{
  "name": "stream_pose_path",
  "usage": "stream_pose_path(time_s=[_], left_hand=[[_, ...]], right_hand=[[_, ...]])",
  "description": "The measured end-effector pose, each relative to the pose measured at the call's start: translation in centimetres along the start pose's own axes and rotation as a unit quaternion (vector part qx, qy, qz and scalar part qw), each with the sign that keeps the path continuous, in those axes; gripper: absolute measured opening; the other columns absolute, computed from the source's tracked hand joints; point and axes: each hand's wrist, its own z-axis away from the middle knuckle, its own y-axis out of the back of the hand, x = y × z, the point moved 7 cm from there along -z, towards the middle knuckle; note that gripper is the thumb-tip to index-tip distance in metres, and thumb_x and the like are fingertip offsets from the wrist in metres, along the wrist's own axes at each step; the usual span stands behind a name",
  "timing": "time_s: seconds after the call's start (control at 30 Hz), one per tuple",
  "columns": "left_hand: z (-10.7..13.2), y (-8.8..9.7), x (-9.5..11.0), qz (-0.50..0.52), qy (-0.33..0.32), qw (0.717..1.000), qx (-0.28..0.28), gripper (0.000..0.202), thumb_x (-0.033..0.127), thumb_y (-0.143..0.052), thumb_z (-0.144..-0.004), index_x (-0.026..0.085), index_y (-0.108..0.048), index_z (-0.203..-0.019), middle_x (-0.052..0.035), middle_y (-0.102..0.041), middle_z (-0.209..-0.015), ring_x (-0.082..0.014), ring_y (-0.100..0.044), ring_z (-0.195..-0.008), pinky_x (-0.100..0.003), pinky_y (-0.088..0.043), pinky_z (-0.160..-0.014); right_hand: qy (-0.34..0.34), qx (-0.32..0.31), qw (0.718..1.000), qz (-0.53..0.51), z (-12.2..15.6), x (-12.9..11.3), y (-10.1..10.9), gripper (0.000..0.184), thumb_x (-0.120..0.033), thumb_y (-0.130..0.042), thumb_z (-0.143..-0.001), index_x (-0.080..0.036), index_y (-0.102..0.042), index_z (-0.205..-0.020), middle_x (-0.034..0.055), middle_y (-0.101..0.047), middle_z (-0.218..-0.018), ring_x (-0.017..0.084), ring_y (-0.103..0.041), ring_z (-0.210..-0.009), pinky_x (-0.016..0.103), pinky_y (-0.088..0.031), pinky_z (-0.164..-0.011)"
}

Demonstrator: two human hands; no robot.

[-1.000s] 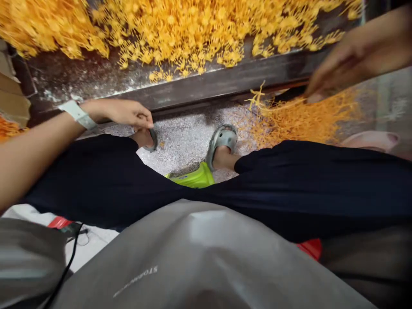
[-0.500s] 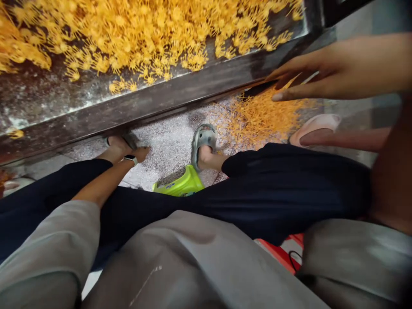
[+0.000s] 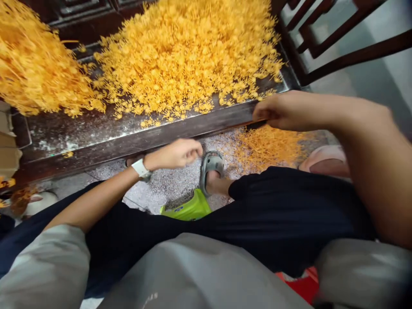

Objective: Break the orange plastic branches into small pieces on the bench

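Observation:
A big heap of small yellow pieces with round centres and thin curled prongs [image 3: 193, 51] lies on a dark wooden bench [image 3: 154, 139]. My right hand [image 3: 280, 110] is at the front edge of the bench, right of the heap, with its fingers curled in; whatever they hold, if anything, is hidden. In front of the bench my left hand [image 3: 177, 153] hangs above the speckled floor, a white watch on its wrist. Its fingers are bent into a pinch, and I cannot make out anything between them. Below my right hand, thin orange strands [image 3: 267, 148] lie piled on the floor.
A second yellow pile [image 3: 35, 64] is at the bench's left. Dark wooden lattice [image 3: 322, 47] rises at the right end. A lime-green plastic stool [image 3: 188, 208] stands between my legs, by a grey clog [image 3: 211, 165]. A cardboard box [image 3: 8, 141] is at far left.
My left hand has risen from low near the floor and moved right. My right hand has gone from stretched fingers to curled ones at the bench edge. The view has tilted up.

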Motion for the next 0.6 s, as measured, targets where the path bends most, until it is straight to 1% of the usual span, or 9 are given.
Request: stream_pose_path(time_s=[0.03, 0.07, 0.1, 0.17, 0.23, 0.33, 0.43, 0.5, 0.6], left_hand=[[0.1, 3.3, 0.6, -0.067, 0.029, 0.994, 0.078, 0.029, 0.011, -0.05, -0.103, 0.018, -0.069, -0.124, -0.011, -0.075, -0.118, -0.0223, -0.071, -0.102, -0.035, -0.056, -0.09], [0.5, 6.3, 0.9, -0.141, 0.076, 0.976, 0.148, 0.033, 0.012, -0.049, -0.104, 0.018, -0.065, -0.133, -0.0146, -0.072, -0.129, -0.0257, -0.07, -0.11, -0.039, -0.055, -0.096], [1.0, 8.5, 1.1, -0.211, 0.123, 0.95, 0.194, 0.039, 0.012, -0.049, -0.104, 0.017, -0.061, -0.141, -0.0181, -0.066, -0.142, -0.029, -0.067, -0.117, -0.043, -0.054, -0.101], [1.5, 10.7, 1.3, -0.319, 0.188, 0.904, 0.215, 0.05, 0.01, -0.05, -0.103, 0.016, -0.054, -0.152, -0.0238, -0.051, -0.161, -0.0344, -0.062, -0.128, -0.049, -0.051, -0.107], [0.8, 10.3, 1.1, -0.381, 0.2, 0.885, 0.179, 0.049, 0.007, -0.046, -0.102, 0.012, -0.057, -0.149, -0.0263, -0.042, -0.169, -0.0376, -0.059, -0.132, -0.052, -0.049, -0.109], [-0.8, 8.6, -0.5, -0.421, 0.217, 0.87, 0.135, 0.046, 0.01, -0.034, -0.106, 0.004, -0.063, -0.141, -0.0293, -0.044, -0.167, -0.0408, -0.057, -0.134, -0.055, -0.046, -0.109], [-2.1, 7.6, -2.3, -0.418, 0.245, 0.865, 0.133, 0.055, 0.01, -0.028, -0.106, -0.002, -0.054, -0.152, -0.0318, -0.044, -0.167, -0.0418, -0.056, -0.135, -0.056, -0.045, -0.109], [-2.8, 7.5, -2.3, -0.411, 0.231, 0.868, 0.159, 0.059, 0.009, -0.028, -0.104, -0.002, -0.048, -0.158, -0.0311, -0.038, -0.172, -0.042, -0.055, -0.136, -0.056, -0.044, -0.108], [-3.3, 7.7, -1.6, -0.386, 0.214, 0.873, 0.206, 0.056, 0.018, -0.033, -0.106, 0.001, -0.051, -0.155, -0.0303, -0.029, -0.176, -0.0448, -0.053, -0.136, -0.06, -0.043, -0.107]], right_hand=[[0.022, -0.006, 1.0, -0.001, 0.0, -0.9, 0.0, 0.047, -0.045, -0.047, -0.113, -0.015, -0.082, -0.123, 0.0107, -0.08, -0.126, 0.022, -0.076, -0.11, 0.034, -0.053, -0.084], [0.045, -0.012, 0.999, -0.002, -0.1, -1.9, 0.1, 0.046, -0.044, -0.047, -0.112, -0.016, -0.078, -0.131, 0.011, -0.079, -0.127, 0.023, -0.076, -0.111, 0.035, -0.053, -0.086], [0.068, -0.018, 0.998, -0.004, -0.3, -3.0, 0.1, 0.045, -0.042, -0.048, -0.112, -0.016, -0.074, -0.138, 0.0113, -0.079, -0.127, 0.023, -0.075, -0.112, 0.035, -0.054, -0.087], [0.118, -0.035, 0.992, -0.007, -0.9, -5.5, -0.1, 0.046, -0.04, -0.051, -0.111, -0.017, -0.068, -0.147, 0.0113, -0.079, -0.124, 0.023, -0.075, -0.109, 0.036, -0.054, -0.089], [0.169, -0.064, 0.984, -0.006, -1.5, -8.5, -0.6, 0.047, -0.038, -0.052, -0.11, -0.016, -0.064, -0.15, 0.0115, -0.079, -0.119, 0.023, -0.075, -0.101, 0.037, -0.055, -0.088], [0.253, -0.113, 0.961, 0.008, -1.7, -13.9, -2.1, 0.049, -0.035, -0.053, -0.109, -0.017, -0.059, -0.154, 0.014, -0.078, -0.126, 0.024, -0.075, -0.1, 0.039, -0.056, -0.089], [0.318, -0.136, 0.937, 0.051, -0.8, -18.1, -4.1, 0.052, -0.032, -0.055, -0.108, -0.018, -0.055, -0.158, 0.0161, -0.076, -0.131, 0.026, -0.075, -0.101, 0.037, -0.056, -0.085], [0.321, -0.131, 0.933, 0.095, -0.5, -19.3, -5.7, 0.057, -0.032, -0.056, -0.108, -0.015, -0.05, -0.162, 0.0177, -0.078, -0.124, 0.027, -0.075, -0.094, 0.034, -0.054, -0.076], [0.301, -0.109, 0.936, 0.144, -0.7, -19.6, -7.8, 0.07, -0.035, -0.055, -0.109, -0.011, -0.033, -0.171, 0.02, -0.079, -0.119, 0.028, -0.075, -0.089, 0.032, -0.05, -0.069]])
